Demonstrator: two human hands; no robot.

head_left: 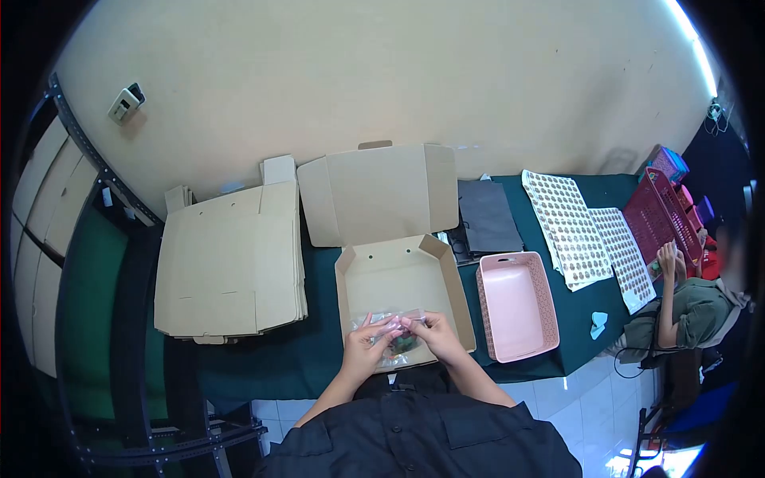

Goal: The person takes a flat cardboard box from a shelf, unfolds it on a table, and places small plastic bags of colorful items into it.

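Observation:
My left hand [366,348] and my right hand [435,334] pinch the upper edge of a clear plastic bag [398,358] between fingertips. Small coloured items, some green and some reddish, show through the bag; their kind cannot be made out. The bag is over the near part of an open cardboard box [392,283], whose lid [382,191] stands raised at the back by the wall. Both hands are close together, fingers closed, above the box's front edge.
Flattened cardboard boxes [227,263] are stacked on the left. To the right are a pink plastic basket [519,311], black folders [490,217], sticker sheets [570,227], a maroon crate [657,211] and a light-blue scrap [598,324]. Another person [689,311] sits at the far right.

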